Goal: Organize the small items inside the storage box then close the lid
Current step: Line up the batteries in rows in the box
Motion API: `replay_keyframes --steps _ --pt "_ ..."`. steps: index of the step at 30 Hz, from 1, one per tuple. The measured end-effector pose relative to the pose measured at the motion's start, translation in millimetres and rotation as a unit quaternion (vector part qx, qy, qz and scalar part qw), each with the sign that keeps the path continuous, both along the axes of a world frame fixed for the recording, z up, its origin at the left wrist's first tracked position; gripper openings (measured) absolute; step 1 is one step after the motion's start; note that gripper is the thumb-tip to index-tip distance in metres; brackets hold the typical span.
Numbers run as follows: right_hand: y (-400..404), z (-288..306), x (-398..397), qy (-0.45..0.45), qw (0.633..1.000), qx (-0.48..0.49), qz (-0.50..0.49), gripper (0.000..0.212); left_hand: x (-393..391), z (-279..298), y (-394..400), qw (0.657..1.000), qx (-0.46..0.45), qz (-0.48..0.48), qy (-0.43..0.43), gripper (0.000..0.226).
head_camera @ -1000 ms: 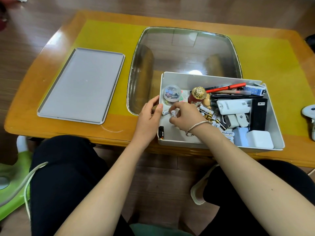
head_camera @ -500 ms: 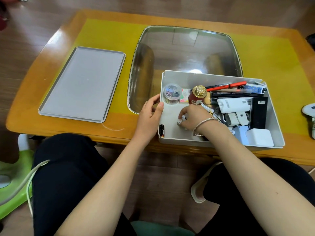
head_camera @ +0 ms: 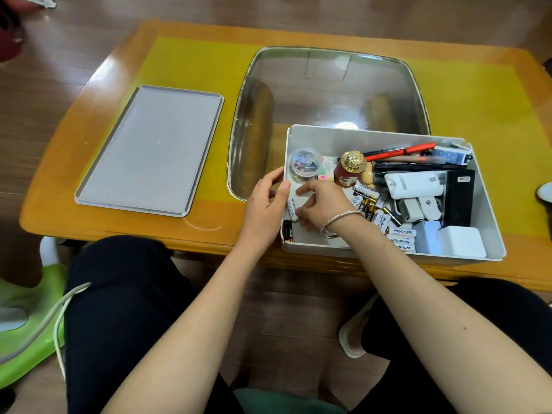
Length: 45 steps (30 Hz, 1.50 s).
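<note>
A white storage box (head_camera: 490, 222) sits at the table's near edge, full of small items. My left hand (head_camera: 264, 204) grips its left wall, thumb over the rim. Inside the box, my right hand (head_camera: 321, 206) pinches a white battery (head_camera: 292, 210) against the left wall, just above a black battery (head_camera: 288, 230) lying in the near left corner. A loose heap of batteries (head_camera: 376, 210) lies in the middle. A clear round tub of clips (head_camera: 304, 162) and a red bottle with a gold cap (head_camera: 349, 170) stand at the back. The grey lid (head_camera: 149, 150) lies flat on the table to the left.
Pens (head_camera: 403, 150), a white power bank (head_camera: 415, 183), a black case (head_camera: 458, 198) and white chargers (head_camera: 461, 242) fill the box's right half. A glass inset (head_camera: 325, 94) fills the table's middle. A green stool (head_camera: 27, 321) stands on the floor at lower left.
My right hand drew back from the battery heap to the box's left wall, bringing a white battery above the black one. My left hand stayed on the rim.
</note>
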State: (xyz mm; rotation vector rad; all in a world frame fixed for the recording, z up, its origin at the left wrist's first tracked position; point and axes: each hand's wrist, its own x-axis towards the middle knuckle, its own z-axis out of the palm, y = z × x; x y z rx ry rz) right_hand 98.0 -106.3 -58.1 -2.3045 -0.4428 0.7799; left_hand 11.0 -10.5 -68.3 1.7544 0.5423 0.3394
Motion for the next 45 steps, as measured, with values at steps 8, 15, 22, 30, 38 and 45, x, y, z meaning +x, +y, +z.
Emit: replay_keyframes --steps 8,15,22,30,38,45 --pt "8 -2 2 0.021 1.0 0.001 0.001 0.036 2 -5 1 1.0 0.006 0.005 -0.001 0.04" --pt "4 1 0 0.035 0.999 0.001 0.019 0.039 2 -7 2 1.0 0.002 0.007 -0.001 0.038" --pt "-5 1 4 0.028 0.999 -0.02 0.013 0.045 1 -4 0 1.0 -0.017 0.011 -0.004 0.039" --pt "-2 5 -3 0.106 0.989 -0.058 0.083 0.072 1 -7 0 1.0 -0.012 0.012 -0.014 0.038" --pt "-2 -1 -2 0.053 0.995 -0.049 0.074 0.067 1 -9 1 1.0 -0.015 0.014 -0.02 0.035" --pt "-2 -3 -3 0.081 0.994 -0.027 0.066 0.072 2 -10 2 1.0 -0.013 0.013 -0.017 0.034"
